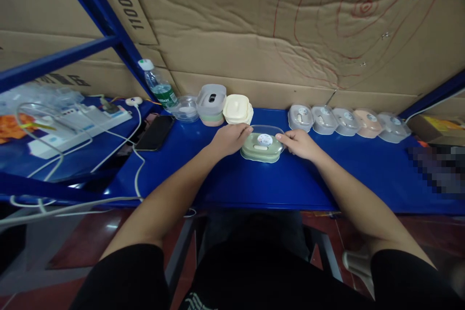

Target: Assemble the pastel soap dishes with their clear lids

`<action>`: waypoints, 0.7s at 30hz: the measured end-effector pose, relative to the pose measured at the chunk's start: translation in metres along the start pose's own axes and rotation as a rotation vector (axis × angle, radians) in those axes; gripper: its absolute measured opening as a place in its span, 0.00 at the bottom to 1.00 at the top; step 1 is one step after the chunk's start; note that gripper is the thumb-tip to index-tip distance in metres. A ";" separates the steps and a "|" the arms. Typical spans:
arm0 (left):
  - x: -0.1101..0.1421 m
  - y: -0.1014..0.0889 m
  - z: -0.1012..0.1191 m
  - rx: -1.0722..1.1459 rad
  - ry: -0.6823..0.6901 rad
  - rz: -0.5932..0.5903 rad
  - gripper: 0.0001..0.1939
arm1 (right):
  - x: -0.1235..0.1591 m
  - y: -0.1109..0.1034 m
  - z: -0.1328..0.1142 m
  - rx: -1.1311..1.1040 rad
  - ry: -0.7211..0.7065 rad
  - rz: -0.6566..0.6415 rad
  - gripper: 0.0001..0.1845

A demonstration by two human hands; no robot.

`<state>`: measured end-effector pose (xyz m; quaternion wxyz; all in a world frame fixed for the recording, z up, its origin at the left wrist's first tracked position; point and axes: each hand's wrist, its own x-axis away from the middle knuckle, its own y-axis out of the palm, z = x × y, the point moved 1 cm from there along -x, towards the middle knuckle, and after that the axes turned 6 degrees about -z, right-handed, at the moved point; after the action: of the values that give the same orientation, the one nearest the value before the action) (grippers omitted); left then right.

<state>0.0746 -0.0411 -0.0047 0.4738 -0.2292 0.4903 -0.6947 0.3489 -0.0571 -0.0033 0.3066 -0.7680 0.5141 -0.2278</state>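
Note:
Between my hands, a green food container (260, 157) sits on the blue table near its middle. Its clear lid (264, 131) lies over the top, with a round white label and a pale oblong tab. My left hand (232, 138) grips the lid's left edge, thumb on top. On the opposite edge, my right hand (298, 144) pinches the lid between thumb and fingers. Whether the lid is seated on the container all round, I cannot tell. Just behind my left hand stands a stack of cream containers (238, 109).
Several lidded containers (325, 120) line the back right. Behind on the left are stacked containers (211, 101), clear lids (187, 108) and a water bottle (160, 87). A phone (155, 132), white cables and a power strip (80, 131) occupy the left. Cardboard (225, 24) walls the back.

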 end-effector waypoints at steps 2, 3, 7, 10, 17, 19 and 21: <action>-0.001 0.002 0.000 -0.020 -0.021 -0.040 0.24 | -0.001 0.001 0.002 0.006 0.046 -0.060 0.39; -0.001 0.003 0.000 -0.024 -0.030 -0.053 0.25 | -0.002 0.002 0.002 0.020 0.064 -0.080 0.40; 0.000 0.002 -0.001 -0.018 -0.071 -0.112 0.25 | -0.003 0.005 0.003 0.086 0.098 -0.141 0.41; 0.001 0.000 -0.001 -0.056 -0.113 -0.161 0.29 | -0.004 0.006 0.002 0.100 0.096 -0.181 0.42; 0.003 0.000 -0.004 -0.028 -0.104 -0.252 0.30 | -0.003 0.004 0.003 0.144 0.022 -0.216 0.41; 0.002 0.001 -0.003 -0.028 -0.106 -0.254 0.29 | -0.003 0.004 0.003 0.155 0.026 -0.213 0.40; 0.001 0.002 -0.002 -0.037 -0.110 -0.258 0.29 | -0.004 0.004 0.003 0.198 0.048 -0.209 0.41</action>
<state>0.0730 -0.0414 -0.0079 0.4027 -0.3367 0.4427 -0.7270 0.3467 -0.0542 -0.0083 0.3434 -0.7776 0.4135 -0.3263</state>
